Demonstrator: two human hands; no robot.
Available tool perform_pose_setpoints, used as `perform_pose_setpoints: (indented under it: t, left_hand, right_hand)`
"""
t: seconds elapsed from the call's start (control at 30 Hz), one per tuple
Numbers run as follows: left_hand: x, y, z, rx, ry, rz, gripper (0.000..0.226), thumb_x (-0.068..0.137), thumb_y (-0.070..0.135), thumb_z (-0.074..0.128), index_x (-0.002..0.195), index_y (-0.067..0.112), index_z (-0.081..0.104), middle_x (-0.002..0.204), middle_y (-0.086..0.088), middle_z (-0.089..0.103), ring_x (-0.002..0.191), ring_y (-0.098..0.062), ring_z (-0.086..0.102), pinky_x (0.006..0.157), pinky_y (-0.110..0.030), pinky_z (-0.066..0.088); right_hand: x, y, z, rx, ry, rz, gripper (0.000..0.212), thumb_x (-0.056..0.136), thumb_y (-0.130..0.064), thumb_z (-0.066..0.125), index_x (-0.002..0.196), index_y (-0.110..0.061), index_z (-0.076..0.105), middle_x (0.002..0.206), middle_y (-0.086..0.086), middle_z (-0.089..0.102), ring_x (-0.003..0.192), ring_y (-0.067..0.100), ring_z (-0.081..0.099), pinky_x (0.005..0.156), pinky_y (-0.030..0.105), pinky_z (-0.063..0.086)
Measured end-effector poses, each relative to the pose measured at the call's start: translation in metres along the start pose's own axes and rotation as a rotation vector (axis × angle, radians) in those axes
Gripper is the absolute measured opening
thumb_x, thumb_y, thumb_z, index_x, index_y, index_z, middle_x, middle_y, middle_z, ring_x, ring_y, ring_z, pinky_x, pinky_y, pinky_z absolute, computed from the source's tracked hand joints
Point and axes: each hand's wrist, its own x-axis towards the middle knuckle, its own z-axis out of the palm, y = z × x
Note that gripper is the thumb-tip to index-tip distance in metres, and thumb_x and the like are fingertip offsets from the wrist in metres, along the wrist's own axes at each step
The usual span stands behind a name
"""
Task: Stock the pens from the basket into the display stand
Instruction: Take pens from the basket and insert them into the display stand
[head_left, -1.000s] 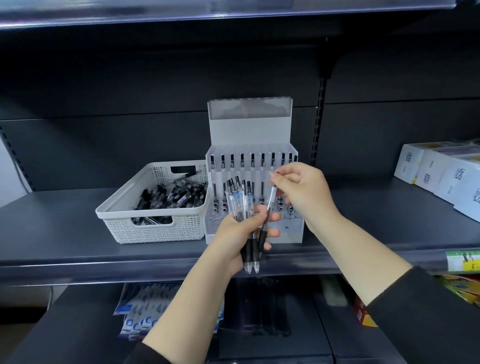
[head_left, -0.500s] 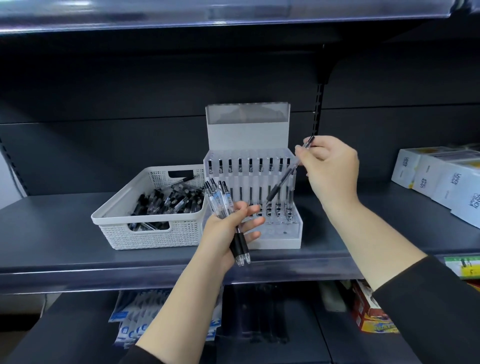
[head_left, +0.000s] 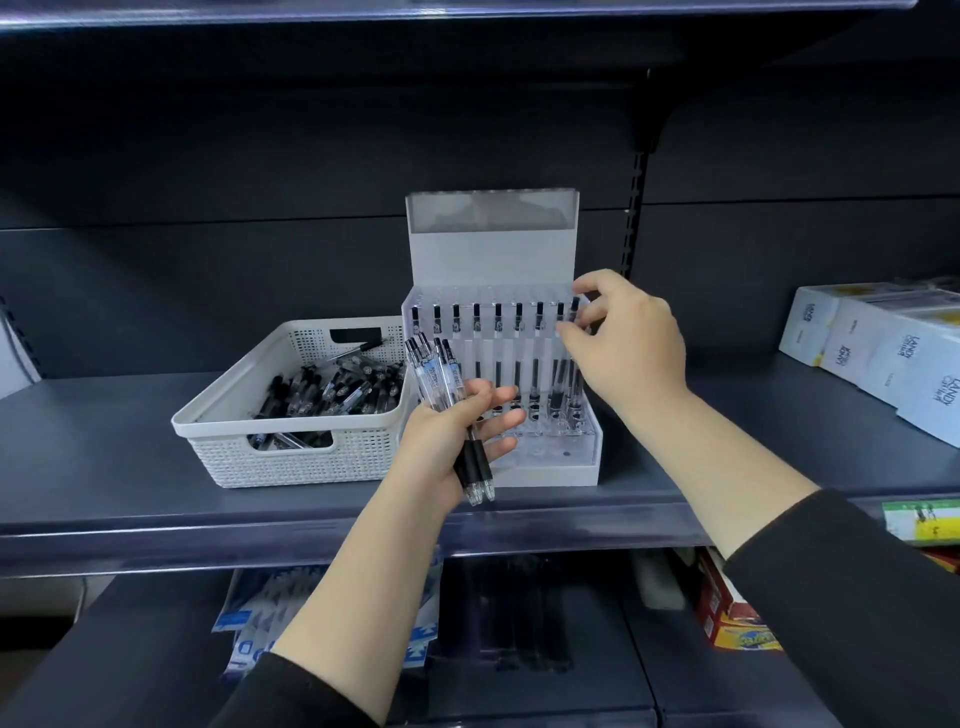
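Up on the dark grey shelf (head_left: 104, 467), a white woven basket (head_left: 291, 457) sits toward the left, with a heap of clear-barrelled pens with black grips (head_left: 337, 389) lying loose inside it. Just beside it on the right, touching or nearly so, stands the display stand (head_left: 545, 467), a clear tiered holder on a white base with a tall white back panel; a row of pens (head_left: 497, 364) already stands upright along its rear tier, while the holes of the front tier nearest the shelf's front edge look unfilled. The left hand (head_left: 447, 447) hovers in front of the stand's left end, its fingers (head_left: 498, 397) wrapped loosely round a small bundle of pens (head_left: 441, 384) that tilt up and to the left, tips pointing down past the palm. The right hand (head_left: 628, 348) is at the stand's right end, its fingers (head_left: 576, 332) pinched on the top of the rightmost pen (head_left: 573, 358), which stands upright in the rear row. White boxes (head_left: 883, 353) rest well apart at the shelf's right end, and packaged goods (head_left: 737, 613) lie on the level below.
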Motion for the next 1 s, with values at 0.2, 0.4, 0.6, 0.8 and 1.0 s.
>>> perform_pose_setpoints:
  t: [0.2,0.4,0.6,0.8,1.0]
  left_hand:
    - [0.001,0.000,0.000,0.001,0.008,-0.005,0.003,0.093,0.006,0.056,0.091,0.009,0.057,0.081,-0.005,0.074,0.064,-0.016,0.071,0.051,-0.026,0.057]
    - [0.001,-0.001,0.000,0.001,0.015,-0.009,0.004,0.093,0.006,0.056,0.090,0.009,0.056,0.080,-0.006,0.074,0.063,-0.017,0.071,0.050,-0.026,0.057]
    - [0.001,-0.001,-0.001,0.008,0.013,-0.005,0.005,0.093,0.006,0.057,0.089,0.009,0.057,0.081,-0.006,0.074,0.064,-0.017,0.071,0.050,-0.026,0.057]
    - [0.002,-0.001,-0.001,0.021,0.006,-0.007,0.002,0.092,0.007,0.058,0.092,0.009,0.058,0.084,-0.006,0.075,0.066,-0.017,0.072,0.050,-0.026,0.056]
    - [0.000,0.000,-0.002,0.012,-0.008,-0.014,0.003,0.092,0.006,0.058,0.091,0.008,0.058,0.083,-0.007,0.074,0.066,-0.017,0.072,0.050,-0.026,0.056]
  right_hand:
    - [0.003,-0.002,0.002,-0.223,-0.082,-0.070,0.023,0.087,-0.019,0.057,0.109,-0.022,0.057,0.085,-0.007,0.067,0.081,0.022,0.061,0.064,0.028,0.041]
    - [0.011,-0.004,0.007,-0.299,-0.113,-0.102,0.021,0.090,-0.017,0.052,0.111,-0.017,0.055,0.085,0.002,0.068,0.080,0.027,0.061,0.063,0.029,0.043]
    - [0.013,-0.009,0.009,-0.449,-0.164,-0.141,0.018,0.091,-0.012,0.051,0.109,-0.012,0.052,0.087,0.005,0.066,0.076,0.028,0.060,0.059,0.029,0.039]
    - [0.009,-0.007,0.013,-0.461,-0.174,-0.082,0.022,0.090,-0.008,0.054,0.112,-0.010,0.048,0.088,0.008,0.065,0.067,0.026,0.049,0.056,0.029,0.035]
    - [0.004,-0.007,0.011,-0.392,-0.167,-0.105,0.028,0.091,-0.007,0.051,0.118,-0.009,0.045,0.086,0.011,0.065,0.069,0.029,0.052,0.060,0.033,0.043]
